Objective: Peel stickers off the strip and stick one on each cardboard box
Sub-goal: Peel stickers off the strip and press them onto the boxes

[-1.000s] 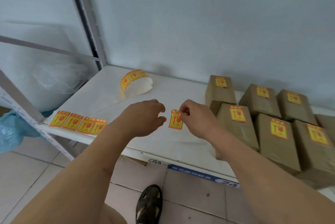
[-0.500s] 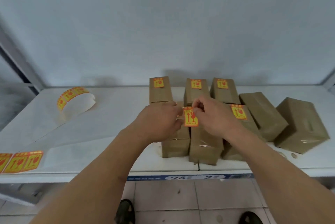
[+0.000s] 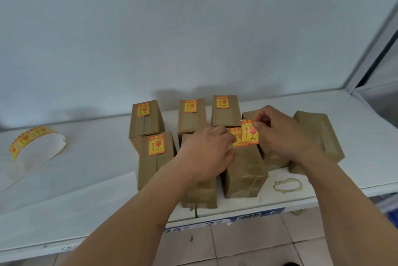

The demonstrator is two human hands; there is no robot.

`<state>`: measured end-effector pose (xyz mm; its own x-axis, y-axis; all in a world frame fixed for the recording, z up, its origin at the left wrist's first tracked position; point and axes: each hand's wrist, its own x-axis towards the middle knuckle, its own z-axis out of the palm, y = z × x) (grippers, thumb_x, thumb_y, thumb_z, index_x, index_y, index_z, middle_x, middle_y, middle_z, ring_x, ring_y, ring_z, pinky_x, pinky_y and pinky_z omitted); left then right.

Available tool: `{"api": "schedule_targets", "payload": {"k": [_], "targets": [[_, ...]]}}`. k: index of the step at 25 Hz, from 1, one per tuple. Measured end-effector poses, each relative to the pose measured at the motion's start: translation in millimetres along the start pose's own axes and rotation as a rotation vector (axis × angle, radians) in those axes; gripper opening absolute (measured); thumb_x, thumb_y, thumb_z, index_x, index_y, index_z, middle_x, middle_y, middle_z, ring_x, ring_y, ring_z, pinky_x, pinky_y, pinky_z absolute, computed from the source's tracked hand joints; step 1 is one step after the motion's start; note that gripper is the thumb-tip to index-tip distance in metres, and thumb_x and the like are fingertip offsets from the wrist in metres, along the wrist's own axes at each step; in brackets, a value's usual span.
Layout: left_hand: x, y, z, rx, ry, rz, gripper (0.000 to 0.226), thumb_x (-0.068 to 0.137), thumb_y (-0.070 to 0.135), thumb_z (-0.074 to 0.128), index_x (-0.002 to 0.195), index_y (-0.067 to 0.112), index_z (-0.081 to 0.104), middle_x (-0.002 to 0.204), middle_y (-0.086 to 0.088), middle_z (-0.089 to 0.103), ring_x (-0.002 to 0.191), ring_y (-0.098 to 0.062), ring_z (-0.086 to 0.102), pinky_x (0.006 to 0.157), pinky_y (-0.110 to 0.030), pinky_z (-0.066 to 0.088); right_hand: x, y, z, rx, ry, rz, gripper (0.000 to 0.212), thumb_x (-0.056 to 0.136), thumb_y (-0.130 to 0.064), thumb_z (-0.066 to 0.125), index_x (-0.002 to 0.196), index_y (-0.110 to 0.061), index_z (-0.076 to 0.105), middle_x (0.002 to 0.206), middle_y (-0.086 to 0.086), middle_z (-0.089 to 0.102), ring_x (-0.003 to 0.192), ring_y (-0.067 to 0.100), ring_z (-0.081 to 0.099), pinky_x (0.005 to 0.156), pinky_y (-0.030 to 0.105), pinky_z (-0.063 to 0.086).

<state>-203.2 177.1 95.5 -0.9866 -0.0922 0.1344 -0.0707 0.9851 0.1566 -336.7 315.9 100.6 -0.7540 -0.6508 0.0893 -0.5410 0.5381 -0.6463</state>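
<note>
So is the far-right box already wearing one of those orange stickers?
No. The far-right box shows only bare brown cardboard, while the loose sticker is pinched in the right hand.

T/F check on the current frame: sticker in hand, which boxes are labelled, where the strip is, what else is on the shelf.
1. The right hand pinches a loose sticker by its top edge. True.
2. All three back-row boxes carry a sticker. True.
3. The far-right box already has a sticker on its upper face. False: no sticker shows on it.
4. The sticker strip lies on the right end of the shelf. False: it lies at the left end, curled, well apart from the boxes.
5. A rubber band lies on the shelf near the front edge. True.
6. The left hand holds the strip. False: it rests over the front boxes.
</note>
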Motion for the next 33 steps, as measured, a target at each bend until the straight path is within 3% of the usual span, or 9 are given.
{"api": "schedule_targets", "payload": {"k": [4, 9, 14, 18, 22, 24, 28, 30, 33], "targets": [[29.3, 22.9, 21.2, -0.021, -0.019, 0.022, 0.043, 0.095, 0.047, 0.041, 0.128, 0.022, 0.054, 0.132, 0.003, 0.053, 0.122, -0.018, 0.047, 0.101, -0.036, 0.037, 16.1, 26.3, -19.4, 0.038, 0.028, 0.053, 0.006, 0.097, -0.025, 0.048, 0.1, -0.023, 0.054, 0.091, -0.013, 0.06, 0.088, 0.012, 0.057, 0.072, 0.029, 0.045], [66.3, 36.9, 43.2, 0.023, -0.024, -0.026, 0.064, 0.09, 0.066, 0.034, 0.138, 0.025, 0.042, 0.142, 0.001, 0.046, 0.135, -0.021, 0.034, 0.113, -0.041, 0.023, 33.5, 52.7, -27.4, 0.156, 0.049, 0.109, 0.008, 0.098, -0.023, 0.048, 0.101, -0.019, 0.054, 0.096, -0.007, 0.06, 0.083, 0.003, 0.055, 0.061, 0.018, 0.037], [81.6, 38.5, 56.3, 0.086, -0.164, -0.04, 0.073, 0.085, 0.073, 0.029, 0.146, 0.032, 0.029, 0.156, -0.003, 0.026, 0.144, -0.025, 0.014, 0.116, -0.044, 0.006, 48.0, 70.2, -35.8, 0.129, 0.133, 0.166, 0.01, 0.098, -0.023, 0.047, 0.1, -0.018, 0.055, 0.094, -0.005, 0.06, 0.076, 0.006, 0.053, 0.058, 0.012, 0.035], [86.7, 35.4, 56.9, 0.103, -0.242, 0.027, 0.07, 0.085, 0.072, 0.031, 0.147, 0.039, 0.022, 0.159, 0.001, 0.018, 0.145, -0.02, 0.014, 0.118, -0.045, -0.003, 53.2, 87.7, -42.2, 0.158, 0.158, 0.198, 0.01, 0.096, -0.031, 0.048, 0.087, -0.031, 0.053, 0.089, -0.013, 0.064, 0.086, 0.012, 0.063, 0.083, 0.037, 0.05], [87.0, 32.4, 52.0, 0.13, -0.274, 0.112, 0.072, 0.083, 0.077, 0.029, 0.145, 0.042, 0.024, 0.158, 0.006, 0.021, 0.145, -0.015, 0.017, 0.118, -0.047, -0.006, 50.1, 92.4, -43.3, 0.163, 0.119, 0.18, 0.008, 0.095, -0.031, 0.048, 0.089, -0.031, 0.053, 0.091, -0.013, 0.065, 0.09, 0.014, 0.066, 0.087, 0.043, 0.051], [83.7, 31.1, 50.5, 0.142, -0.265, 0.133, 0.071, 0.082, 0.077, 0.03, 0.145, 0.044, 0.025, 0.157, 0.009, 0.023, 0.144, -0.014, 0.015, 0.117, -0.046, -0.007, 48.1, 94.0, -44.0, 0.129, 0.092, 0.172, 0.007, 0.095, -0.03, 0.049, 0.091, -0.03, 0.055, 0.09, -0.014, 0.064, 0.089, 0.014, 0.064, 0.087, 0.038, 0.05], [77.8, 30.1, 45.8, 0.126, -0.269, 0.177, 0.068, 0.082, 0.075, 0.034, 0.143, 0.046, 0.027, 0.155, 0.012, 0.025, 0.144, -0.013, 0.014, 0.117, -0.045, -0.007, 42.0, 91.7, -43.7, 0.003, 0.029, 0.157, 0.008, 0.096, -0.03, 0.051, 0.096, -0.027, 0.059, 0.089, -0.015, 0.061, 0.076, -0.002, 0.053, 0.067, 0.001, 0.035], [75.7, 29.7, 45.0, 0.114, -0.263, 0.191, 0.067, 0.083, 0.074, 0.036, 0.143, 0.046, 0.028, 0.155, 0.012, 0.027, 0.144, -0.013, 0.014, 0.118, -0.044, -0.005, 39.9, 90.9, -41.9, -0.023, -0.005, 0.143, 0.009, 0.097, -0.029, 0.051, 0.099, -0.025, 0.059, 0.09, -0.013, 0.061, 0.074, -0.005, 0.05, 0.064, -0.005, 0.031], [73.5, 28.8, 45.0, 0.09, -0.236, 0.203, 0.066, 0.083, 0.073, 0.037, 0.142, 0.044, 0.032, 0.152, 0.012, 0.031, 0.142, -0.012, 0.017, 0.118, -0.042, -0.002, 37.7, 89.4, -38.8, -0.015, -0.039, 0.132, 0.008, 0.097, -0.028, 0.051, 0.098, -0.026, 0.059, 0.091, -0.013, 0.061, 0.076, -0.005, 0.051, 0.06, 0.002, 0.037]]}}
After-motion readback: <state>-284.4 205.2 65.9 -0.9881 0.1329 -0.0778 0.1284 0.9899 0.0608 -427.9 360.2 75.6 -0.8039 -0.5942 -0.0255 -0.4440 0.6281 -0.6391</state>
